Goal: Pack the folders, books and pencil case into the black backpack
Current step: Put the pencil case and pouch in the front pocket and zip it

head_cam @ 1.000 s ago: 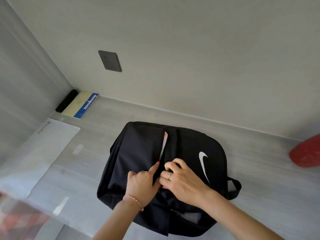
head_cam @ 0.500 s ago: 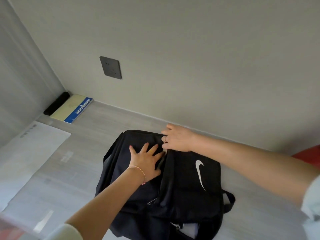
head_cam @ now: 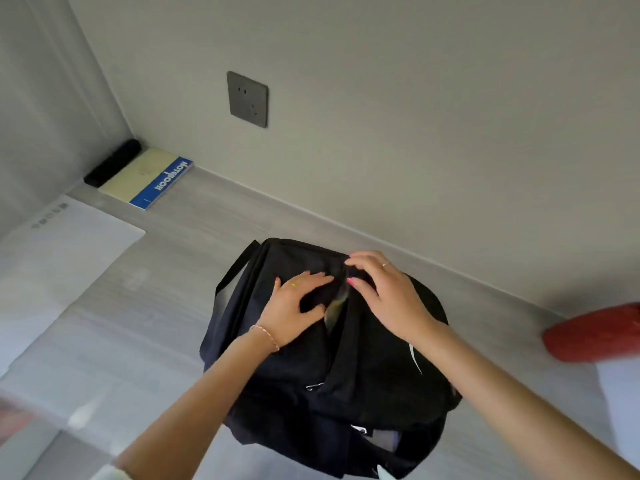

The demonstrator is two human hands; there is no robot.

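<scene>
The black backpack (head_cam: 377, 382) lies on the grey table (head_cam: 166, 323), its top zip slit partly apart. A coloured edge of something inside (head_cam: 335, 306) shows in the slit. My left hand (head_cam: 294, 306) rests on the fabric left of the slit, fingers spread and fairly straight. My right hand (head_cam: 384, 292) is on the right side of the slit, thumb and curled fingers pinching the fabric edge at its far end. A yellow notebook with a blue spine (head_cam: 149, 178) lies in the far left corner beside a long black case (head_cam: 112, 162).
A white sheet or folder (head_cam: 59, 258) lies on the table at the left. A red object (head_cam: 595, 332) sits at the right edge. A grey wall socket (head_cam: 247, 98) is on the wall behind. The table's near edge runs at the lower left.
My right hand came back from the backpack's far rim to the slit and now pinches its edge. My left hand stayed on the fabric. The coloured edge shows in the slit again.
</scene>
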